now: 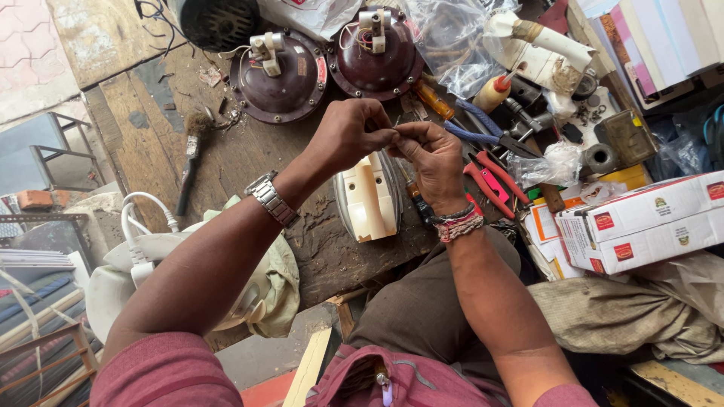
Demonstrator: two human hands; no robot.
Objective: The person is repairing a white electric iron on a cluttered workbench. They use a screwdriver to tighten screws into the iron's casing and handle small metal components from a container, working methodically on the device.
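Wooden table (249, 162) lay under both hands, the left hand (348, 136) and right hand (431, 160) pinched together fingertip to fingertip above a cream iron base (369, 197), whatever they gripped hidden between them.

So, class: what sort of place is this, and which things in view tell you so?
Probably a small repair workshop: a worn wooden workbench crowded with red-handled pliers, a screwdriver and two opened round maroon appliances.
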